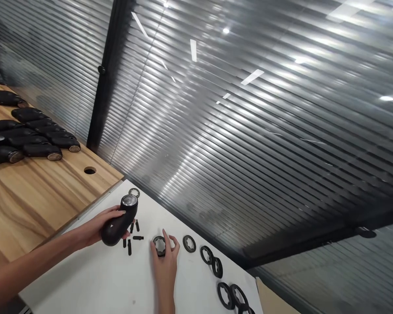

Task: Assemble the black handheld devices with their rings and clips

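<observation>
My left hand (96,224) is wrapped round a black fabric shaver (119,224) and holds it above the white table. The shaver's round, perforated metal head points up and away from me. My right hand (166,257) has its thumb and fingers round the rim of a black ring (159,245) with a notched inner edge, low over the table. Between the hands lie several small black pieces (138,237), partly covered by the left hand. Just behind the shaver head is another ring (134,192). To the right of my right hand lies a separate black ring (189,243).
More black rings (217,267) are scattered along the table's right side, some overlapping. On the wooden table (81,192) at left, several black shavers (41,150) lie in rows near a round hole (90,170). A glass wall with blinds (216,152) borders the tables.
</observation>
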`<state>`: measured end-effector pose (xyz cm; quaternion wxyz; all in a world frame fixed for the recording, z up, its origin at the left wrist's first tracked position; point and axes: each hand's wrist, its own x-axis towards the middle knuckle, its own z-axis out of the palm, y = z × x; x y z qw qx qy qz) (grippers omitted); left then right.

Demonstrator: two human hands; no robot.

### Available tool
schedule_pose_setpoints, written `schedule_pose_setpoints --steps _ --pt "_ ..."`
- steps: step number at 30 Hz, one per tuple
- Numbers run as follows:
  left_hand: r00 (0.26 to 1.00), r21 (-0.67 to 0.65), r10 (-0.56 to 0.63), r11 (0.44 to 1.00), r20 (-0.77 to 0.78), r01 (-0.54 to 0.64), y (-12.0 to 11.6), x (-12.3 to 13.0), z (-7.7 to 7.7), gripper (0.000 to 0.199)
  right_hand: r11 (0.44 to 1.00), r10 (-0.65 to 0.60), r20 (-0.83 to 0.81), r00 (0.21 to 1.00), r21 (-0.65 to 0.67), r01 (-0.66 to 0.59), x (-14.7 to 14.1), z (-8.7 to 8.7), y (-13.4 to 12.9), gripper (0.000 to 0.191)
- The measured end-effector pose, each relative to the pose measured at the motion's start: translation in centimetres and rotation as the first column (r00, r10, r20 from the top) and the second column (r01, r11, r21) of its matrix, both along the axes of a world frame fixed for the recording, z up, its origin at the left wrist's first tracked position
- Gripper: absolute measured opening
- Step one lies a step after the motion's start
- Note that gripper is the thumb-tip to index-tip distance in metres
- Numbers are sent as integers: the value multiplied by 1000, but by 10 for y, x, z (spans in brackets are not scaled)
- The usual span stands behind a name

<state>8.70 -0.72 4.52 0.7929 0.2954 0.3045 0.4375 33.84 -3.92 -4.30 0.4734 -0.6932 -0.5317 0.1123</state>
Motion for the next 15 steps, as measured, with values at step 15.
schedule_pose_setpoints --steps 15 --pt "927 -20 304 951 218 -307 -34 22 -3 80 808 215 -751 625 -222 -545 -84 38 -36 93"
